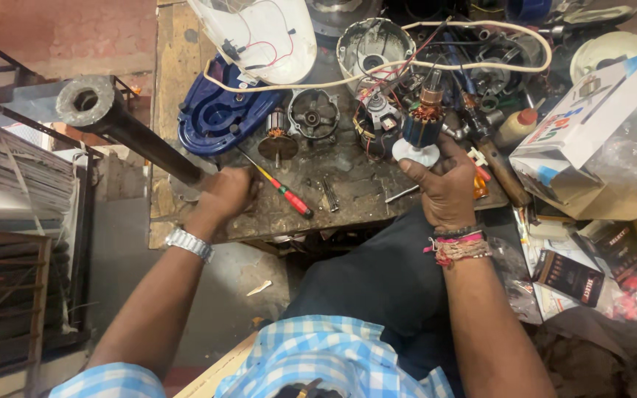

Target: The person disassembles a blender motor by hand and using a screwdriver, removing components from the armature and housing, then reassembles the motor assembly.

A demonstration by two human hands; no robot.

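The right hand (447, 184) holds the rotor (422, 129) upright, fingers closed around its lower end, white fan disc against the palm and copper commutator on top. The rotor is above the bench (363, 188), just right of the black motor housing (370, 125). The left hand (226, 193) is closed on the near end of the black pipe (123, 121) at the bench's left edge, left of the red-tipped screwdriver (283, 190). Risks: the hold sits low on the rotor, so a sideways tilt could drop it onto the loose parts near the housing and damage the windings. The pipe overhangs the bench; a slackened left grip could let it swing down. The white cable (377, 68) loops just behind the rotor and could snag the shaft.
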